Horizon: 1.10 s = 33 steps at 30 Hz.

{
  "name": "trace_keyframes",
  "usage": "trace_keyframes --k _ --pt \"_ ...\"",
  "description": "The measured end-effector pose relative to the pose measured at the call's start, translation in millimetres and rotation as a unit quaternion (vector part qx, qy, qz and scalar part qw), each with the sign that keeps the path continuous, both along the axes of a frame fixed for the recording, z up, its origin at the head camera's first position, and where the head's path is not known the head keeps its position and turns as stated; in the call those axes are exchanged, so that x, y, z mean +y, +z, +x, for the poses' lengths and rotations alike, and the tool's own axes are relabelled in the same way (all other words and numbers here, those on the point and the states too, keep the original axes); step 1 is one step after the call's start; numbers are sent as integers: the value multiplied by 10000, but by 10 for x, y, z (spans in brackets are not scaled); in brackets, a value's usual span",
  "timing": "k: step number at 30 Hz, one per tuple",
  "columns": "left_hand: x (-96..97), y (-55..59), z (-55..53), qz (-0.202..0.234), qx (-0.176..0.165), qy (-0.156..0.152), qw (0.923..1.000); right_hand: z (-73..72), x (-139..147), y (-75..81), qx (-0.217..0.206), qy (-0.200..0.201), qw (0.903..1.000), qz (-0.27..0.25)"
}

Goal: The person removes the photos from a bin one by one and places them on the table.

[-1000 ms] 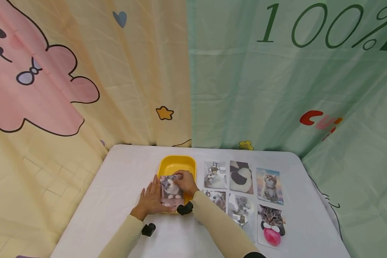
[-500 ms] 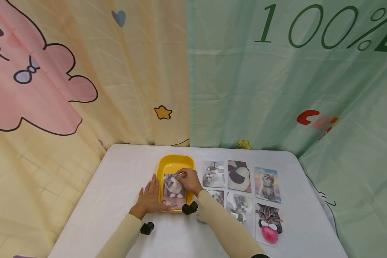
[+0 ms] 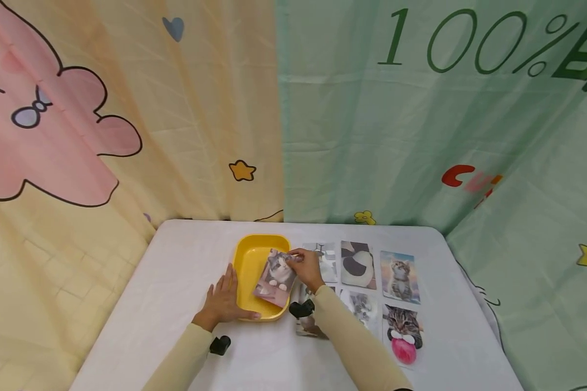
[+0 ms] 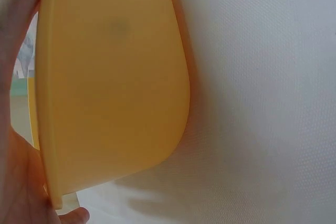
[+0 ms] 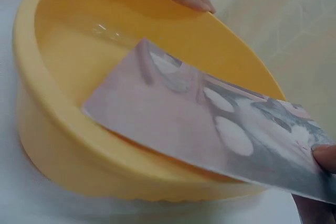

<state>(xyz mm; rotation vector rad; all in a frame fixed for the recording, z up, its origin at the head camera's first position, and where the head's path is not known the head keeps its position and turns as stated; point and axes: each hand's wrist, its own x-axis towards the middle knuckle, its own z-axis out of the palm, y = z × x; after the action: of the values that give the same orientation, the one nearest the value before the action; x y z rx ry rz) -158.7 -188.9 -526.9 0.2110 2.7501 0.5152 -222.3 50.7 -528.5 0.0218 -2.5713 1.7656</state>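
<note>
A cat photo card (image 3: 276,278) is pinched near its upper right corner by my right hand (image 3: 307,269). It slants over the right side of a yellow plastic basin (image 3: 248,271). From the right wrist view, the card (image 5: 173,114) lies tilted across the basin's rim, its lower end over the inside, with the thumb (image 5: 325,157) on its face. Fingers spread, my left hand (image 3: 222,301) rests along the basin's left rim, thumb at the near corner. The basin's outer wall (image 4: 115,82) fills much of the left wrist view, with the left hand (image 4: 21,182) against its edge.
Right of the basin, several cat photo cards lie in rows on the white table (image 3: 176,271): a black-and-white one (image 3: 358,265), a sky-background kitten (image 3: 401,277), and a tabby with a pink ball (image 3: 403,332). The right forearm partly covers others. Printed curtains (image 3: 200,136) hang behind.
The right hand has drawn the card rightward, away from the left hand, and the card has turned from upright to slanted. The left hand stays at the basin's rim. The camera view has shifted slightly.
</note>
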Motion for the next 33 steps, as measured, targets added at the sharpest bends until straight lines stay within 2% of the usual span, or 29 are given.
trace_keyframes --k 6,12,17,26,33 --pt "-4 -6 -19 36 -53 -8 10000 7 214 -20 3 -210 9996 -174" --pt "-14 -11 -33 71 -56 -17 10000 44 497 -9 107 -18 9989 -453" --pt "-26 -31 -38 125 -73 9 9999 93 762 -15 -32 173 9975 -683" --pt "-23 -7 -16 226 -145 30 9996 246 1261 14 -271 186 9989 -345" --pt "-8 10 -12 233 -103 7 9997 403 1745 -21 -553 -99 9982 -194"
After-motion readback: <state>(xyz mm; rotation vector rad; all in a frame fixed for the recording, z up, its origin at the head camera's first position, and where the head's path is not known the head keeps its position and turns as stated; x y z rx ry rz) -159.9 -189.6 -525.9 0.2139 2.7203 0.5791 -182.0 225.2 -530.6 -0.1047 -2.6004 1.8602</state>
